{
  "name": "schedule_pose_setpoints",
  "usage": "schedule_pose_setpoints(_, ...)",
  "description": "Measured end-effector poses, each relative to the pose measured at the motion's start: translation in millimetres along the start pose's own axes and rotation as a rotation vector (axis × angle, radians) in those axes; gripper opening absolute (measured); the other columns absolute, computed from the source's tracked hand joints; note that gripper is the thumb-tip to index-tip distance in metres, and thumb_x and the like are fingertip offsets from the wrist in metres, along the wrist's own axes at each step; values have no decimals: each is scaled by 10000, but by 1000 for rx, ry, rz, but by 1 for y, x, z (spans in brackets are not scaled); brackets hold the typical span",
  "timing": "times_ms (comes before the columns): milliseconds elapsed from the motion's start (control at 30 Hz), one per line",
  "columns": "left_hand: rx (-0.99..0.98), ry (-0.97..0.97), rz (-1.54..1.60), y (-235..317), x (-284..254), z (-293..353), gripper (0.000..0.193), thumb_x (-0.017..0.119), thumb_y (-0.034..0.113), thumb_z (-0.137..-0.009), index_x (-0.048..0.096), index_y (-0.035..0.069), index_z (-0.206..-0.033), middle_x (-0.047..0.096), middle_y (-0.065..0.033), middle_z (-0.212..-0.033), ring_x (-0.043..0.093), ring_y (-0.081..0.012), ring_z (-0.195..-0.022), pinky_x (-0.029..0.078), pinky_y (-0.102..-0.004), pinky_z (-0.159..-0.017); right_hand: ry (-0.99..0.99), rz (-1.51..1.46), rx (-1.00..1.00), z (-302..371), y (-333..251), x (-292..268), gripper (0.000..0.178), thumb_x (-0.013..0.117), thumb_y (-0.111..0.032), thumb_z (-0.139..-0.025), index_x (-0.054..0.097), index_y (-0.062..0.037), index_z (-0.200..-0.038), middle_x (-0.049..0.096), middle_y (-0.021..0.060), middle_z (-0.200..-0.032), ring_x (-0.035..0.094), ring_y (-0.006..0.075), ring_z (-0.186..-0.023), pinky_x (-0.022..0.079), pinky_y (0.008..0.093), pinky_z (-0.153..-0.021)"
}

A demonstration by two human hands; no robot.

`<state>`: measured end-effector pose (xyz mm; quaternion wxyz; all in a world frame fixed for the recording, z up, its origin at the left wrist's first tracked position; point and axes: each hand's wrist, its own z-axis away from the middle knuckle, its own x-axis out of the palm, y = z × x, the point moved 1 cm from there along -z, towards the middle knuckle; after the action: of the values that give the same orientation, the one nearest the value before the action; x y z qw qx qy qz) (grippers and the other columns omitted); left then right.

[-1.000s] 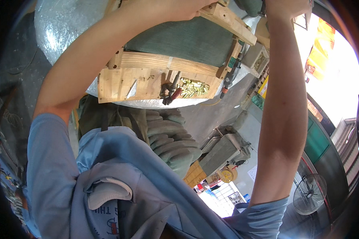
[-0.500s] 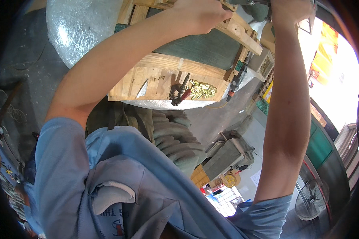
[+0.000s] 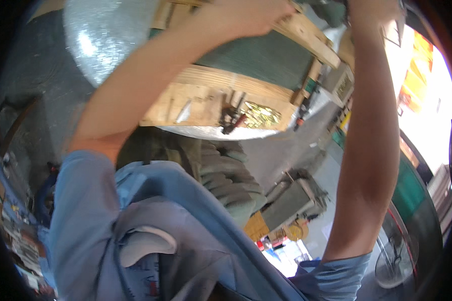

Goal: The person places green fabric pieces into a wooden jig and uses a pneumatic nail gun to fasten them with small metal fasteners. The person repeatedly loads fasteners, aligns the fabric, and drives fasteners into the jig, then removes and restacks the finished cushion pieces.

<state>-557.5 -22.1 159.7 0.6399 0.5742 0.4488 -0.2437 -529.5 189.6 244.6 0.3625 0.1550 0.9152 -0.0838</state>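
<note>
My left hand [image 3: 258,17] reaches to the top edge with its fingers curled closed, over the wooden bar [image 3: 311,40] of a wooden frame. Whatever those fingers pinch is hidden. Farther right, my right hand [image 3: 374,11] is closed around a dark grey metal tool [image 3: 401,22], largely hidden by the hand and cut off by the top edge. Between my arms lies a dark green panel [image 3: 268,57] edged with pale wood. On the near wooden board [image 3: 160,108] rest a pile of brass-coloured metal pieces [image 3: 260,115], a dark tool with a red handle [image 3: 232,120] and a small pale pointed piece [image 3: 184,111].
Shiny plastic wrap [image 3: 98,42] bulges out under the wood at the left. A dark tool with a red tip [image 3: 302,113] hangs at the frame's right side. A grey box [image 3: 339,85] stands beyond it. Lower right is a standing fan [image 3: 397,256].
The whole scene has shifted slightly to the right and is blurred by motion. Both hands stay near the top edge, with hardly any change against the frame.
</note>
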Motion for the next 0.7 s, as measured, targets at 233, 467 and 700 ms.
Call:
schedule_pose_setpoints(233, 23, 11, -15, 4, 22, 1, 336, 761, 188, -880, 765, 187, -1216, 787, -75, -1058, 764, -276, -1028, 599, -435, -839, -127, 136, 227, 2, 22, -6, 482, 745, -617, -854, 822, -158, -980, 789, 40, -846, 758, 255, -828, 571, 405, -800)
schedule_pose_setpoints(467, -13, -14, -60, -7, 15, 1, 233, 759, 217, -887, 789, 175, -1114, 798, -84, -1017, 778, -289, -997, 614, -452, -823, -208, 138, 289, -1, 12, -8, 431, 726, -557, -882, 794, -153, -1020, 775, 51, -859, 742, 257, -796, 581, 425, -773)
schedule_pose_setpoints(700, 17, -17, -3, -25, 2, 3, 200, 715, 247, -891, 786, 123, -1031, 793, -165, -990, 770, -358, -972, 593, -505, -848, -107, 48, 206, 1, -10, -13, 260, 734, -290, -963, 687, -47, -886, 666, 182, -748, 677, 337, -720, 510, 456, -694)
